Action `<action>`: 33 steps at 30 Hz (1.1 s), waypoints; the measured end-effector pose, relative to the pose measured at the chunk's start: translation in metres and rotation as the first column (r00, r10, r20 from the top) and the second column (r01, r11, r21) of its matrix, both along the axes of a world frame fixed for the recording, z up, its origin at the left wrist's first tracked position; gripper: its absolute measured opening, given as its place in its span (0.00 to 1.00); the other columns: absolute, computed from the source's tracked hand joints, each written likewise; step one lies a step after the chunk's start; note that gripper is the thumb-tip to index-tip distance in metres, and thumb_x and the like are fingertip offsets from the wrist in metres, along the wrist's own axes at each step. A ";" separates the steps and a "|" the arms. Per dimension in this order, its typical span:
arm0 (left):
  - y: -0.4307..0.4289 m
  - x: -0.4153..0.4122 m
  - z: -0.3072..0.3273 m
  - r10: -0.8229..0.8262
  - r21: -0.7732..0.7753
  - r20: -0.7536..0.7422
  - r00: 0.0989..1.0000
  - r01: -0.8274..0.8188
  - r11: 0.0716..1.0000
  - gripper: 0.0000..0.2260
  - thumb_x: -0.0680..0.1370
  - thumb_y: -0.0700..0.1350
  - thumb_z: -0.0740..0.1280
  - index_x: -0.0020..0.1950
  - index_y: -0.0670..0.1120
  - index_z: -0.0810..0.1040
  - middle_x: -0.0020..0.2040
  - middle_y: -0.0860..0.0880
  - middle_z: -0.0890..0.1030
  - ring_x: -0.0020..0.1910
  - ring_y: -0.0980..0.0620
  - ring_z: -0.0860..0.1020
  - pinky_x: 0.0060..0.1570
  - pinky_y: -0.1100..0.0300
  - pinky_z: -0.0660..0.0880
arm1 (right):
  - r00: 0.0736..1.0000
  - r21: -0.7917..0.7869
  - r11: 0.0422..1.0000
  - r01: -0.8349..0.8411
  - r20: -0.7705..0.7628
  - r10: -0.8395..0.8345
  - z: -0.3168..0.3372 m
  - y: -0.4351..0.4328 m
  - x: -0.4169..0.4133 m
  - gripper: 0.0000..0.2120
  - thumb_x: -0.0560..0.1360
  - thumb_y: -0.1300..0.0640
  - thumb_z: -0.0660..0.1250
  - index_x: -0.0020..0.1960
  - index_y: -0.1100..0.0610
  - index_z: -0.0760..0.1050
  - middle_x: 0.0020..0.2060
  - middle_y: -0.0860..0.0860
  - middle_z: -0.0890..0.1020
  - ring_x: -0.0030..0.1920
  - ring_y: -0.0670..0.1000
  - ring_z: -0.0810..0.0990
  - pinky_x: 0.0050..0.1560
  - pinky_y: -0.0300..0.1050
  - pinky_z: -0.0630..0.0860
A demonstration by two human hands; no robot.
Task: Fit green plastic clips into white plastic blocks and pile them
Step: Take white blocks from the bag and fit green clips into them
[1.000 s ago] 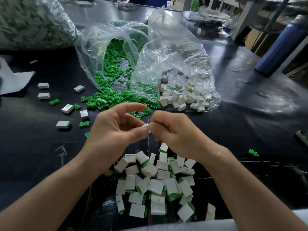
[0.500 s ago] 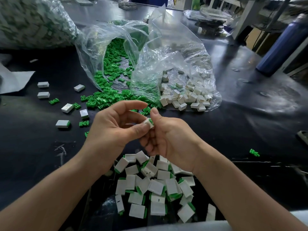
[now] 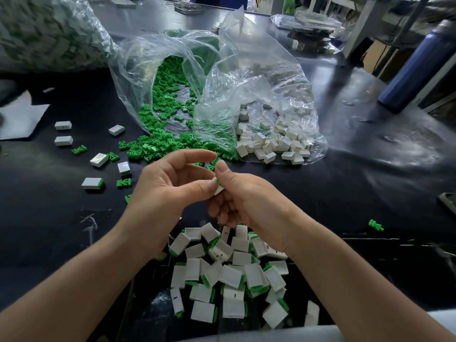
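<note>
Compared with a second ago, the right hand is sitting turned thumb-up and pressing closer against the left hand. Both are pinching one white block, with a green clip showing at its top. They are hovering above the pile of finished blocks lying on the dark table. Loose clips are spilling from clear bags behind.
</note>
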State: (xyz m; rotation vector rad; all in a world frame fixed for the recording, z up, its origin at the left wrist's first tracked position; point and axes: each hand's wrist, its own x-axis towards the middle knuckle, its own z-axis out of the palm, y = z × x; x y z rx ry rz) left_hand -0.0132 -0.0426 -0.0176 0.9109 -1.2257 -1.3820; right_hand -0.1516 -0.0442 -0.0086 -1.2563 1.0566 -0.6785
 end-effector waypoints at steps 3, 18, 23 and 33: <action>0.000 0.000 0.000 -0.017 0.002 -0.023 1.000 0.017 1.000 0.15 0.63 0.34 0.71 0.49 0.44 0.79 0.35 0.44 0.82 0.28 0.48 0.78 0.32 0.57 0.78 | 1.000 -0.016 1.000 -0.003 -0.008 0.003 0.000 0.000 0.000 0.20 0.78 0.44 0.51 0.36 0.55 0.70 0.26 0.46 0.75 0.27 0.45 0.70 0.31 0.38 0.65; 0.003 -0.002 0.000 -0.010 -0.055 -0.024 1.000 0.009 0.998 0.14 0.64 0.33 0.71 0.46 0.47 0.81 0.34 0.45 0.82 0.27 0.46 0.77 0.31 0.56 0.79 | 0.997 -0.120 0.991 0.051 -0.049 -0.057 -0.006 0.002 0.001 0.22 0.79 0.44 0.51 0.33 0.55 0.70 0.25 0.46 0.75 0.25 0.42 0.70 0.27 0.32 0.67; 0.004 -0.006 -0.002 0.008 -0.035 -0.047 0.999 -0.010 0.999 0.14 0.63 0.35 0.70 0.48 0.45 0.80 0.33 0.44 0.82 0.27 0.46 0.78 0.29 0.57 0.78 | 0.984 -0.200 0.974 0.109 -0.118 -0.135 -0.012 0.004 0.006 0.21 0.78 0.43 0.51 0.32 0.53 0.68 0.27 0.46 0.73 0.26 0.42 0.69 0.32 0.37 0.67; 0.006 -0.009 0.000 0.031 -0.010 -0.093 0.995 -0.032 0.999 0.14 0.62 0.35 0.67 0.47 0.43 0.78 0.32 0.46 0.82 0.28 0.48 0.79 0.27 0.60 0.77 | 0.975 -0.277 0.954 0.112 -0.154 -0.159 -0.018 0.003 0.009 0.20 0.79 0.43 0.50 0.38 0.55 0.70 0.29 0.45 0.70 0.30 0.44 0.66 0.36 0.46 0.65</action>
